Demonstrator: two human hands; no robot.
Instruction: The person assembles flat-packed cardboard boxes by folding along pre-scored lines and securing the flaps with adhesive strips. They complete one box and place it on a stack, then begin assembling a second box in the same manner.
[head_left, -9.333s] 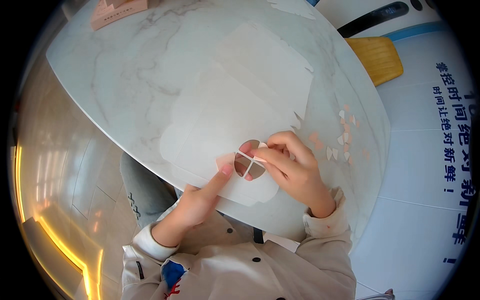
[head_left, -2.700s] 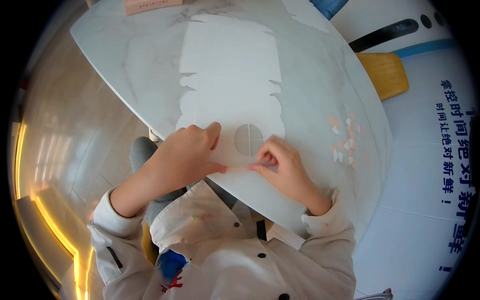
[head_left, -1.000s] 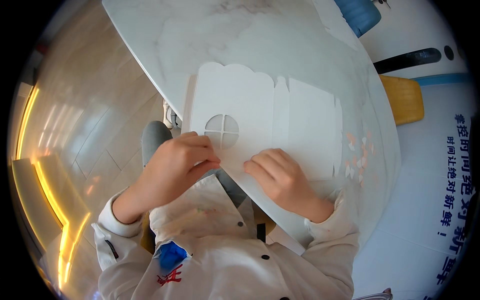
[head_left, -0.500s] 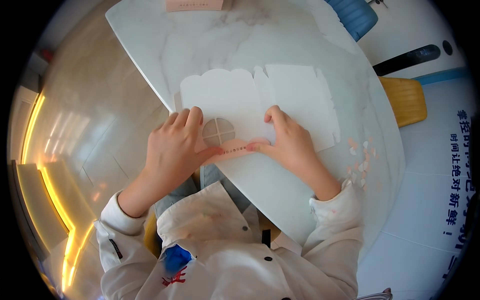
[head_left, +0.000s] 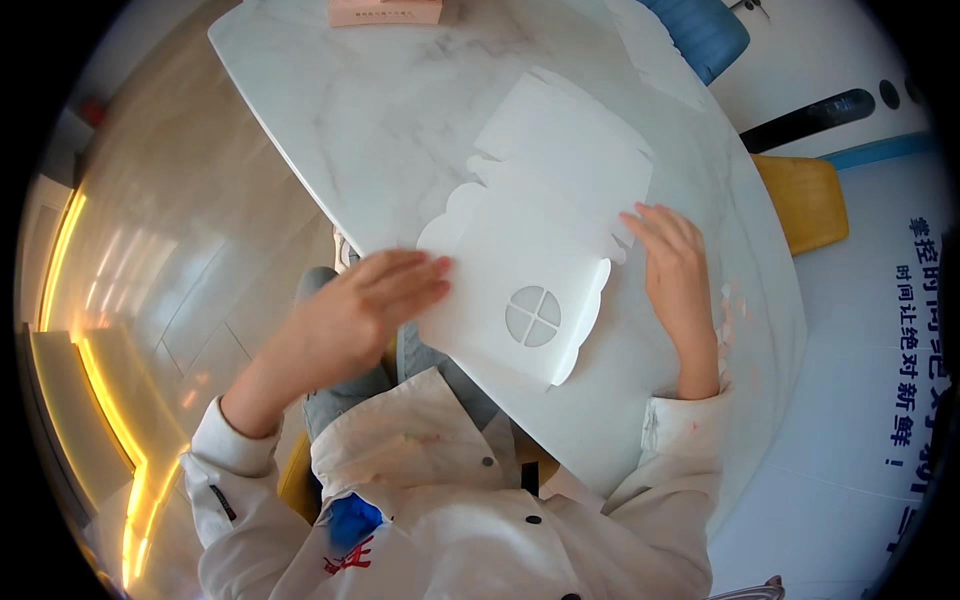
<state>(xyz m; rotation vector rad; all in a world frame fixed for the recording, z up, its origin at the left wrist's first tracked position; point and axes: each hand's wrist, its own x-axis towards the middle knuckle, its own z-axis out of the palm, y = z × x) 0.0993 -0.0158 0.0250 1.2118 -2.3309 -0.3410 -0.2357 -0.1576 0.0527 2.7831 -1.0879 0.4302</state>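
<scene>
A white die-cut cardboard box blank [head_left: 545, 225] lies at a slant on the table, its plain side up. Near its closest end is a round window [head_left: 533, 317] split by a cross. One scalloped flap [head_left: 590, 325] stands slightly raised along the right edge. My left hand [head_left: 365, 305] is at the blank's left edge, fingers stretched out and fingertips over or on the card. My right hand [head_left: 675, 260] is beside the right edge, fingers extended near the slotted tabs. Whether its fingertips touch the card I cannot tell. Neither hand grips anything.
Small pink and white paper scraps [head_left: 732, 305] lie on the marble-look table [head_left: 380, 140] at the right. A pink box [head_left: 386, 12] stands at the far edge. A blue chair [head_left: 705, 40] and a yellow chair [head_left: 800, 205] are beyond the table's right side.
The blank has been turned on the table; its window end has swung to the right and its other end points away. Both hands have let go of the pink-sided flap and spread apart.
</scene>
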